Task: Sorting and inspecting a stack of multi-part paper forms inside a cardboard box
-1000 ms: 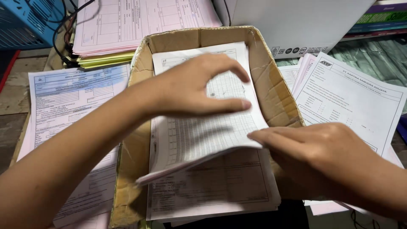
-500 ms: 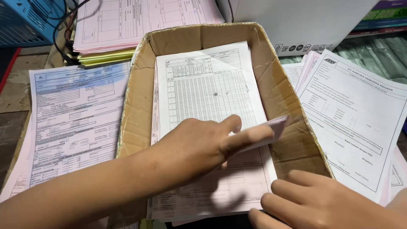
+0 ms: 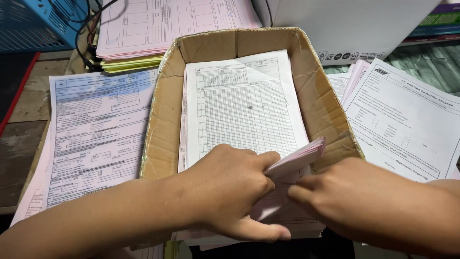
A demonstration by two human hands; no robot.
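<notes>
An open cardboard box [image 3: 165, 115] holds a stack of printed forms, with a white gridded sheet [image 3: 244, 110] on top. At the box's near end my left hand [image 3: 230, 189] grips a thin bundle of pink sheets [image 3: 299, 156] and lifts its right corner off the stack. My right hand [image 3: 345, 199] reaches in from the right, its fingertips touching the papers under that lifted bundle. The near edge of the stack is hidden beneath both hands.
A blue-and-pink form [image 3: 96, 129] lies left of the box. Pink and yellow papers [image 3: 143, 33] are stacked behind it, near a blue crate [image 3: 33, 21] and black cables. White sheets [image 3: 407, 124] spread on the right. A white carton [image 3: 345, 24] stands behind.
My left hand left the top sheet and came down to the near end, taking hold of the pink bundle. My right hand dropped back, then moved in under the bundle.
</notes>
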